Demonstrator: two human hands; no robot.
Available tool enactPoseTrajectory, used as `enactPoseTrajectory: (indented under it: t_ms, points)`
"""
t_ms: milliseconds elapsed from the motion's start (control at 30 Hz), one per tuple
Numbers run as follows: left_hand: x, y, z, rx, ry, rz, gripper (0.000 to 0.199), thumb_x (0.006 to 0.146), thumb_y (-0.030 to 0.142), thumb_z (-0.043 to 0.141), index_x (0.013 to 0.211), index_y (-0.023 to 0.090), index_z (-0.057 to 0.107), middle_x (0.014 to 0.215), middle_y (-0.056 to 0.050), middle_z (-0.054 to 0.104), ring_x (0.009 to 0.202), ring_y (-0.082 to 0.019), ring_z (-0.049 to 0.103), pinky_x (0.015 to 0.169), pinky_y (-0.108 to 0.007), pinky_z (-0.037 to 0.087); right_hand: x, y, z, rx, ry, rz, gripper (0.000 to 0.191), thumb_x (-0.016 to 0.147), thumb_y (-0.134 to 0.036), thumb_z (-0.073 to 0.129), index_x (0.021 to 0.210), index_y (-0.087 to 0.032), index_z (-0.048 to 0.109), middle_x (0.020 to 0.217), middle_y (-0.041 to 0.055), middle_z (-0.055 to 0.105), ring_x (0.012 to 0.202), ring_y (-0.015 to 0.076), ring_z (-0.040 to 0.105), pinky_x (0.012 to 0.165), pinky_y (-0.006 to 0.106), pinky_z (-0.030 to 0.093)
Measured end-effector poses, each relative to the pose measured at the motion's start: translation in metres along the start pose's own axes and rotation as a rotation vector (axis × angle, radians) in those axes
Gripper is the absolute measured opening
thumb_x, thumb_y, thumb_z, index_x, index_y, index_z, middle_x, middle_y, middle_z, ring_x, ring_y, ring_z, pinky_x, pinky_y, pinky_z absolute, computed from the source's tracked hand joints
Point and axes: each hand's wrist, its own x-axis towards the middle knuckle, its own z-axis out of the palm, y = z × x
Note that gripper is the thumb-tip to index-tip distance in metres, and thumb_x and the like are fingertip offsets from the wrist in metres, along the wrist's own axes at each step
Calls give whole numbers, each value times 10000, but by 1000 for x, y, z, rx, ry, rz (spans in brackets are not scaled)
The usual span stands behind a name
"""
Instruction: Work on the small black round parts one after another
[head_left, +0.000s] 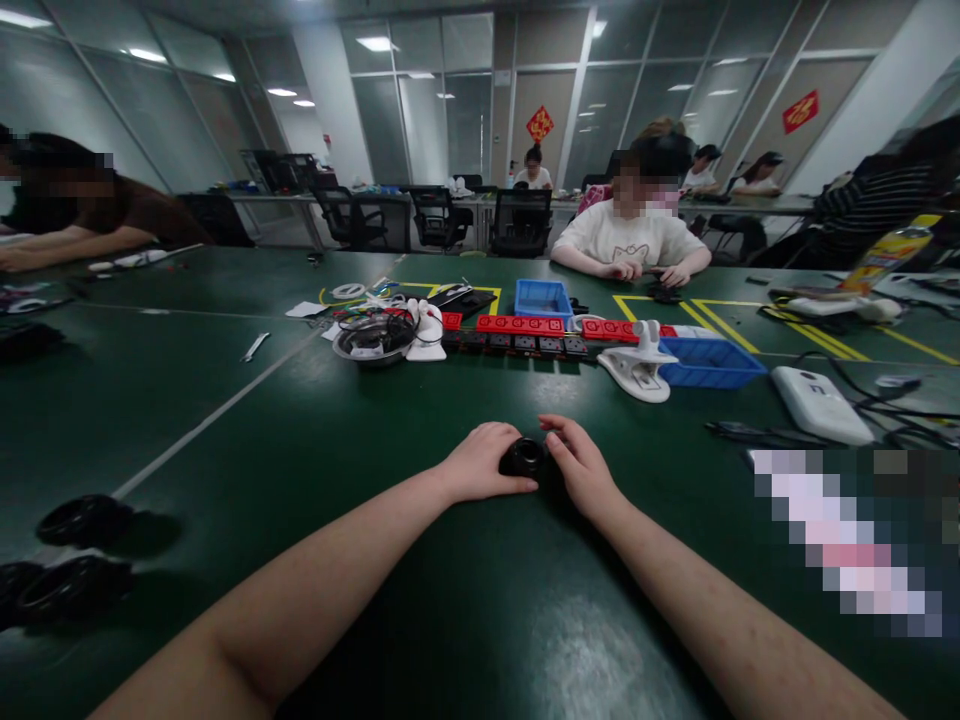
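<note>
A small round black part (pixel 528 456) with a hole in its top stands on the green table (pixel 450 590), in front of me. My left hand (pixel 484 462) is wrapped round its left side, with the thumb along the near edge. Just to the right of the part, my right hand (pixel 581 462) has its fingers apart and nothing in them; the fingertips are close to the part, and whether they touch it I cannot tell.
Black rings (pixel 84 520) lie at the lower left. Beyond my hands are a metal bowl (pixel 375 340), red blocks (pixel 520 326), a white clamp base (pixel 639 368) and a blue tray (pixel 709 362). A white box (pixel 821 403) and cables lie right. A person sits opposite.
</note>
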Motion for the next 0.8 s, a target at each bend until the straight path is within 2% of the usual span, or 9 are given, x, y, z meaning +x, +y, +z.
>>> enactPoseTrajectory:
  t_ms: [200,333,433,600,800]
  points:
    - [-3,-2,1,-39,29,-1,759,602,566,673,1210,198,407,1211,-95,470,1138,-271,411,968,-418,337,-1,1,3,1,5,23,343,840,-403,408,1071,-174,518,1010,87,557,885,211,538,776,378,453]
    - [-4,-1,1,-23,17,-18,732,635,542,659,1219,181,406,1209,-101,472,1140,-266,408,971,-413,339,-1,-2,3,12,1,41,348,816,-392,441,1069,-164,508,986,88,545,826,200,543,739,364,463]
    - [-4,0,1,-15,45,-19,696,613,526,679,1176,201,431,1165,-80,489,1108,-261,426,948,-407,356,-3,-7,4,-17,-5,48,358,780,-389,502,1049,-152,499,927,78,540,786,191,536,715,351,464]
    - [-6,1,3,41,152,-113,601,530,528,719,984,198,503,994,-44,517,970,-247,470,842,-384,402,-6,-17,8,-90,28,76,351,721,-358,586,987,-155,479,822,39,518,729,175,516,656,315,452]
    - [-4,3,4,73,104,-116,373,600,466,677,807,191,535,862,-23,516,851,-214,481,741,-332,411,-8,-26,11,-153,-13,39,203,704,-264,602,860,-174,509,820,27,522,727,166,499,650,299,427]
